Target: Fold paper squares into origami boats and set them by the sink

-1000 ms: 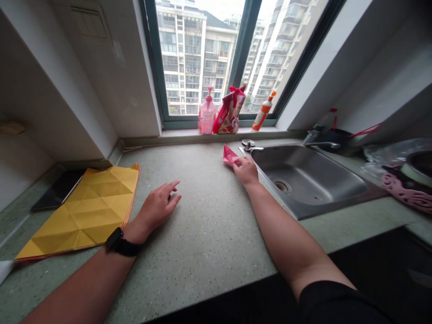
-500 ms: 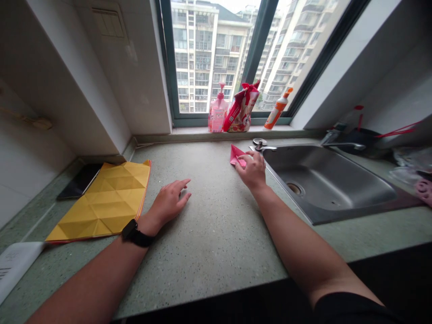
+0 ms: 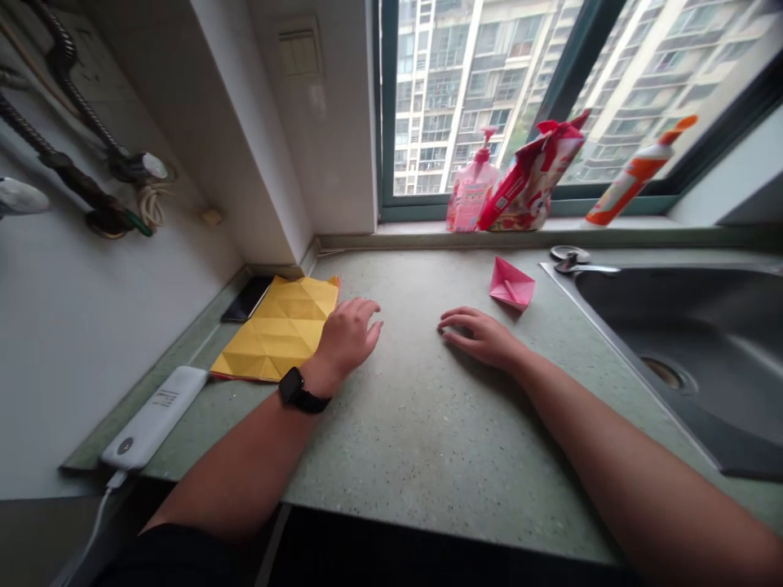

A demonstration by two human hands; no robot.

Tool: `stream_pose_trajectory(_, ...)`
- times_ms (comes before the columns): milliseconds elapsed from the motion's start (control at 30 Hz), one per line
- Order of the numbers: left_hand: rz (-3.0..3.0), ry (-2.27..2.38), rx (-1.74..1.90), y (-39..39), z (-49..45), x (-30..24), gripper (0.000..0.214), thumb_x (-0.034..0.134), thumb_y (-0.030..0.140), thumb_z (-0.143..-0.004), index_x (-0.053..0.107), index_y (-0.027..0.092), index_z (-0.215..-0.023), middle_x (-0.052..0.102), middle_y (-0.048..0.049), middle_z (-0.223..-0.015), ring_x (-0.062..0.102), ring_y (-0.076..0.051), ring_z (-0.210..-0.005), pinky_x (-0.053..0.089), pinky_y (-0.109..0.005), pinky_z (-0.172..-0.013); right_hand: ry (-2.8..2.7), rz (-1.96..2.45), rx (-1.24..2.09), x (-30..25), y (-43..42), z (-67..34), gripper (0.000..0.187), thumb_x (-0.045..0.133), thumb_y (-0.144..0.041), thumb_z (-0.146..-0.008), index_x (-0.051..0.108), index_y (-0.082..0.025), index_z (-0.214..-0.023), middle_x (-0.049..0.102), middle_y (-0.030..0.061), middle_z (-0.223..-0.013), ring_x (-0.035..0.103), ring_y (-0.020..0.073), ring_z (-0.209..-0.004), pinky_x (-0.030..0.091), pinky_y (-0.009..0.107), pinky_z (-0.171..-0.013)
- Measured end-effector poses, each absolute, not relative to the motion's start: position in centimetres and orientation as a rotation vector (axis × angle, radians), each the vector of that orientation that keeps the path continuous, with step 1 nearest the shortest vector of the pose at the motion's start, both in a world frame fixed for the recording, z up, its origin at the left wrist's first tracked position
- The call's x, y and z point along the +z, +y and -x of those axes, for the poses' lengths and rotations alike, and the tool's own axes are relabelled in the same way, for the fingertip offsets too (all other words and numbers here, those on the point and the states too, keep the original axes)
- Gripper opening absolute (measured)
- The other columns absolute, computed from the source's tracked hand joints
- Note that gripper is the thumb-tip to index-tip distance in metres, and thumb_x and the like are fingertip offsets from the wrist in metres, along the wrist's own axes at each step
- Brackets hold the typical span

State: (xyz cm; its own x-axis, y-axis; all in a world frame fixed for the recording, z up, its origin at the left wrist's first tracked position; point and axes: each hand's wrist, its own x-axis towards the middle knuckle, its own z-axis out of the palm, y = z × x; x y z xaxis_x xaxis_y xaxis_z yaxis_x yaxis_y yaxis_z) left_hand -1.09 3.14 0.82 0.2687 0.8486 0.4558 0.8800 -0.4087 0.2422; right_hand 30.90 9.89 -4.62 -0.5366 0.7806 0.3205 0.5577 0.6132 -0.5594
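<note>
A folded pink paper piece (image 3: 512,285), shaped like a small origami boat, stands on the countertop left of the sink. Just in front of it, apart from the paper, my right hand (image 3: 480,336) hovers or rests over the counter with nothing in it and its fingers extended. My left hand (image 3: 348,334) is open too, its fingers loosely curved, at the right edge of a stack of creased yellow paper (image 3: 275,328). Whether it touches the sheets I cannot tell. A black watch (image 3: 292,386) is on my left wrist.
Behind the yellow paper lies a dark phone (image 3: 248,298). A white power bank (image 3: 156,416) with a cable sits at the left. The metal sink (image 3: 722,342) is on the right. A pink pump bottle (image 3: 471,194), a red bag (image 3: 532,179) and an orange-white bottle (image 3: 633,181) line the windowsill.
My right hand has let go of the pink paper and drawn back to the left. My left hand has moved toward the yellow paper. The view has swung left.
</note>
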Motion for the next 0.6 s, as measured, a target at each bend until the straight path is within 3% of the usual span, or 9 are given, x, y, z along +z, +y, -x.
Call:
stream_pose_trajectory(167, 2.156, -1.946, -1.235, 3.5, 5.3, 4.1, 0.011, 0.070, 0.025, -0.100, 0.069, 0.020, -0.110, 0.077, -0.0074, -0.108, 0.073, -0.021, -0.097, 0.061, -0.038, -0.092, -2.270, 1.081, 0.539, -4.8, 10.4, -31.0, 0.021, 0.069, -0.036, -0.094, 0.086, -0.029, -0.104, 0.078, 0.0113, -0.125, 0.075, 0.0326, -0.118, 0.057, 0.053, -0.111)
stream_pose_trajectory(300, 2.114, -2.071, -1.436, 2.5, 8.1, 6.3, 0.019, 0.068, 0.033, -0.101, 0.070, 0.019, -0.115, 0.078, -0.0079, -0.112, 0.074, -0.021, -0.102, 0.062, -0.038, -0.094, -2.275, 1.093, 0.531, -5.0, 10.4, -30.8, 0.022, 0.068, -0.036, -0.095, 0.086, -0.028, -0.104, 0.077, 0.0120, -0.126, 0.075, 0.0324, -0.118, 0.057, 0.052, -0.111)
stream_pose_trajectory(600, 2.667, -1.944, -0.653, -4.3, 13.2, 5.3, 0.034, 0.076, 0.055, -0.094, 0.073, 0.024, -0.108, 0.073, -0.0078, -0.129, 0.066, -0.031, -0.126, 0.050, -0.051, -0.117, -2.304, 1.054, 0.511, -5.7, 10.8, -31.1, 0.025, 0.064, -0.041, -0.098, 0.085, -0.030, -0.108, 0.075, 0.0110, -0.128, 0.073, 0.0328, -0.121, 0.057, 0.053, -0.113)
